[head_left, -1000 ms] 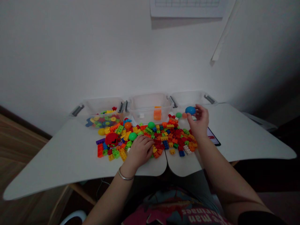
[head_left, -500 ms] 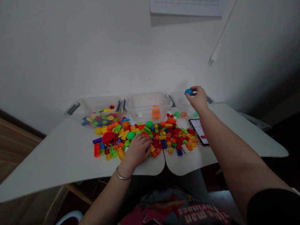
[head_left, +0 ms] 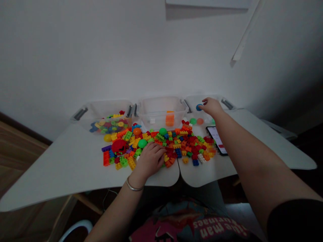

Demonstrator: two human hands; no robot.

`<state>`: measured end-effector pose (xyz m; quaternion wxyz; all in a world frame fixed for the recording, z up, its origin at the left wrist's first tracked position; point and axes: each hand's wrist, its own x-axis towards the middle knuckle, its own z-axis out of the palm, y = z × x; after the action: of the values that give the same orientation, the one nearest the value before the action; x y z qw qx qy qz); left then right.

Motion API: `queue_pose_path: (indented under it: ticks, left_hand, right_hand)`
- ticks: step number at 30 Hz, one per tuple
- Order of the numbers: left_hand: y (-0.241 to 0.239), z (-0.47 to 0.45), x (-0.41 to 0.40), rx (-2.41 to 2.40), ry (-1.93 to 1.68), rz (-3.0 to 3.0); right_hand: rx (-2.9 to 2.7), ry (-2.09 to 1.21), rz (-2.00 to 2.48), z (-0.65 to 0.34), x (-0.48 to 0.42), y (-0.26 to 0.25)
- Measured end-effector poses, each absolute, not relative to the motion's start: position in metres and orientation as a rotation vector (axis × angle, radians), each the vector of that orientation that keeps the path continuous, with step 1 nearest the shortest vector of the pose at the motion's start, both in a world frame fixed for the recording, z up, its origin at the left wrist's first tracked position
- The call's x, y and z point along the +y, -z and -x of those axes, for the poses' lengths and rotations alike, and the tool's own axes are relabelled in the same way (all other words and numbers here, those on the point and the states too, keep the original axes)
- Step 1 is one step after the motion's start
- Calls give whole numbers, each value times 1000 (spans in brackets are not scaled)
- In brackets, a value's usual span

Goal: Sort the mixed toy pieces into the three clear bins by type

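My right hand reaches into the right clear bin, its fingertips pinched on a blue ball just below the rim. A green ball and an orange ball lie in that bin. My left hand rests palm down on the near edge of a pile of coloured bricks, fingers loosely spread, holding nothing I can see. Green balls and an orange ball sit among the bricks.
The left bin holds mixed coloured pieces. An orange brick sits in the middle bin. A phone lies right of the pile. A red domed piece and a yellow ball lie at the pile's left. The white table is split at the centre.
My right hand lifted the blue ball from beside the pile, carried it up over the right bin, and has now lowered it inside. The left hand stayed on the bricks.
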<state>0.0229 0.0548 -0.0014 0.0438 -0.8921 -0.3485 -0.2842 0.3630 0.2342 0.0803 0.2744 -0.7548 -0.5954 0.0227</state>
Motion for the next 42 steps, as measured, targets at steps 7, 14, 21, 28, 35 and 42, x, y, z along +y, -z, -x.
queue_pose_path:
  ticks: [7,14,21,28,35,42]
  left_hand:
    - [1,-23,54,-1075,872,2733]
    - [1,-23,53,-1092,852,2741]
    - [2,-23,54,-1104,808,2749]
    - [1,-23,54,-1107,790,2744]
    - [0,-24,53,-1105,806,2746]
    - [0,-23,54,-1108,797,2744]
  right_hand:
    - [-1561,405,1374,-342,200,-78]
    - [-1551,262,1095,-268,133,-68]
    - [-2078,-100,1193,-207,114,-33]
    - [-2174,-53,1370,-190,114,-19]
    - [-2176,-22,1421,-193,112,-16]
    - [-2158,-44,1412,-192,114,-13]
